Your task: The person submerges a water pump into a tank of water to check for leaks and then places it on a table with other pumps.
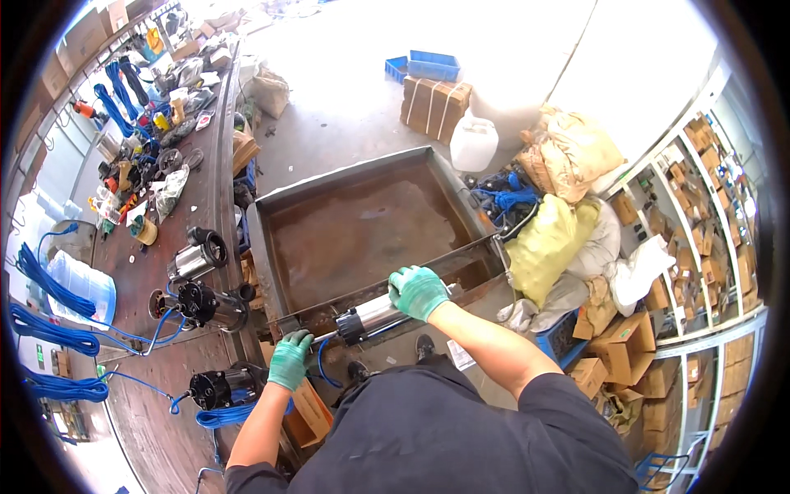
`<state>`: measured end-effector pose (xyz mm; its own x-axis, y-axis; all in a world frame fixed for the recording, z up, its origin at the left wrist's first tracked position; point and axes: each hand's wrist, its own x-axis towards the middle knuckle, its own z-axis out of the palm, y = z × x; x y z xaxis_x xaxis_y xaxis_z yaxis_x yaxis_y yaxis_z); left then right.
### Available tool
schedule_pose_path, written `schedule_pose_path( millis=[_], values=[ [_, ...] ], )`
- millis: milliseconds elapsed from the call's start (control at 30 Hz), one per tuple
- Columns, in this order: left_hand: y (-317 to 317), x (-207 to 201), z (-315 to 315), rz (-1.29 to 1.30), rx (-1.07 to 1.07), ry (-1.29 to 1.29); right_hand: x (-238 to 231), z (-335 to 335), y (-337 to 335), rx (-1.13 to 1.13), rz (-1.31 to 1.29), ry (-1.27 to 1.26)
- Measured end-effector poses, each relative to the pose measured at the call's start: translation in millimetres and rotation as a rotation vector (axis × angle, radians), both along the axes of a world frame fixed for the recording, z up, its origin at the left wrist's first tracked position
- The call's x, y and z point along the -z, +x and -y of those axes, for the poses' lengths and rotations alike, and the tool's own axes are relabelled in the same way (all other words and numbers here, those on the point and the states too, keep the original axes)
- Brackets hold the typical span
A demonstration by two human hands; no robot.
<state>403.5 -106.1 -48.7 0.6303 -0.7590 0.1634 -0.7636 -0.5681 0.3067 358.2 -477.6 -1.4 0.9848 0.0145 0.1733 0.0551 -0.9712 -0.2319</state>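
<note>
A submersible pump motor (372, 318), a shiny steel cylinder with a black end, lies along the near edge of a metal water tank (362, 174). My green-gloved right hand (418, 293) is closed round the cylinder's right part. My left hand (290, 361), in a green glove too, is closed at a thin metal rod (324, 336) by the black end; its fingertips are partly hidden. A blue cable (322, 369) hangs in a curve below that end. Brown, murky water (370, 226) fills the tank.
On the workbench (156, 395) at left stand several pumps (212, 306) with coiled blue cables (62, 328). Yellow sacks (550, 247), a white jerrycan (474, 143) and open cartons (621, 350) lie to the right. Shelves (671, 193) of boxes line the far right.
</note>
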Motion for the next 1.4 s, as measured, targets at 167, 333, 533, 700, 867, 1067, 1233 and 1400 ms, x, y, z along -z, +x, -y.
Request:
schedule_pose_path(
  millis=[167,333,533,700,867,1067,1233,1400],
  values=[
    [5,10,-11,-0.423,-0.074,-0.213,-2,1,0,0.013,-0.017,-0.003],
    [18,39,0,-1.253,-0.672,-0.398,-4,0,2,0.010,-0.022,-0.028],
    [-4,51,5,-0.784,-0.542,-0.555,0,0,1,0.010,-0.023,-0.010],
    [-6,32,-3,-0.303,-0.169,-0.335,-2,1,0,0.022,-0.027,0.002],
    [15,45,2,-1.277,-0.628,-0.468,-1,0,1,0.008,-0.014,-0.008],
    [14,55,0,-1.173,-0.734,-0.410,-3,-1,2,-0.004,-0.002,-0.004],
    [-6,8,2,-0.024,-0.070,0.036,-1,1,0,0.001,0.000,0.008],
    [0,15,-2,-0.127,-0.078,-0.131,-1,1,1,-0.004,-0.011,0.003]
  ],
)
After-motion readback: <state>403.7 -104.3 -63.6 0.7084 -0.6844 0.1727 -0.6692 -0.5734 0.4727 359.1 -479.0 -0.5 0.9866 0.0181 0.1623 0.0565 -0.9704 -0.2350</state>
